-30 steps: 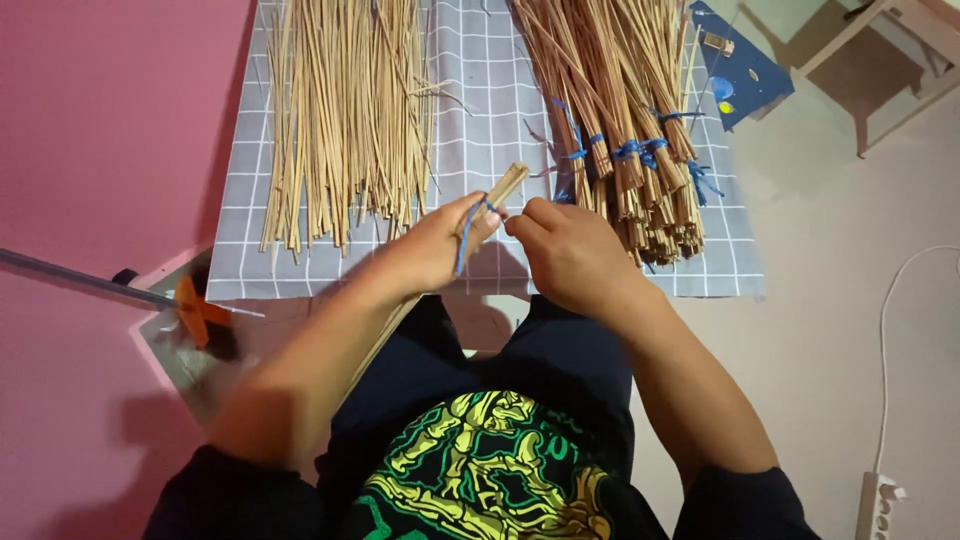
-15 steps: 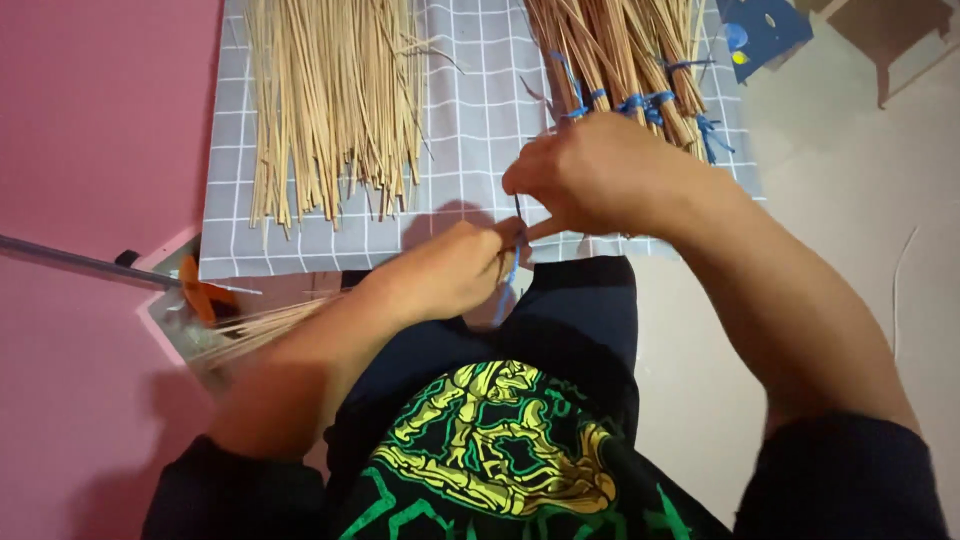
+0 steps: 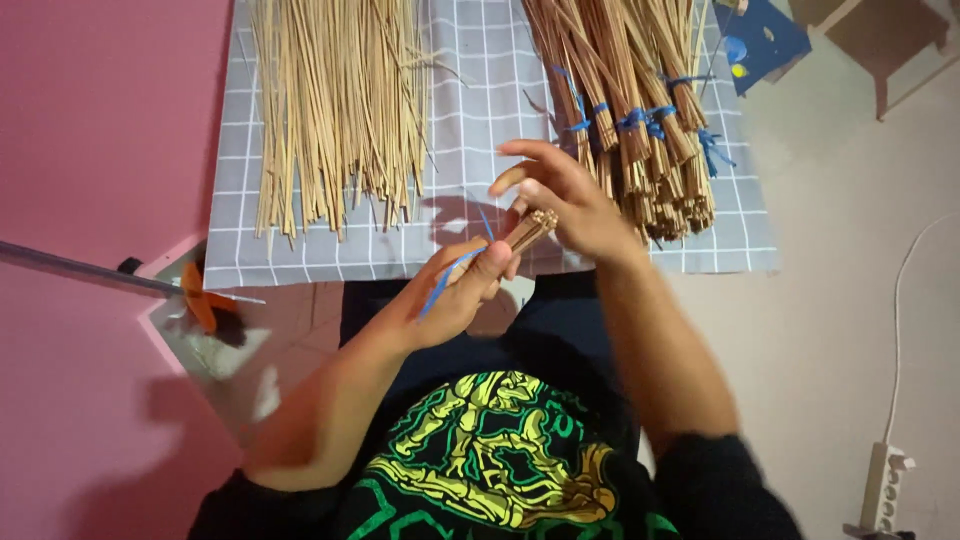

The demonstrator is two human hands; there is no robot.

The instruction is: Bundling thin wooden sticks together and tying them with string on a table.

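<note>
Small bundle of sticks (image 3: 531,230) sits between both hands, above the lap, just in front of the near edge of the gray checked cloth (image 3: 470,90); cut ends tilt up and to the right. Left hand (image 3: 455,295) is closed around the bundle's lower part, w/ a thin blue tie (image 3: 447,278) running down across its fingers from the bundle. Right hand (image 3: 565,200) is just above and right of the bundle, touching its top end; fingers partly spread and somewhat blurred, so can't tell whether it grips the sticks or the tie. Beyond the hands, on the cloth: loose pile of pale sticks (image 3: 335,100) to the left, well apart from the hands; stack of tied bundles (image 3: 640,110) w/ blue ties to the right, just behind the right hand. Left of the lap, on the pink floor (image 3: 90,130), an orange-handled tool (image 3: 200,297) lies by a thin metal rod (image 3: 80,268). Far right: white cable & power strip (image 3: 880,480) on the pale floor. Person wears a dark shirt w/ green-yellow print (image 3: 480,460).
</note>
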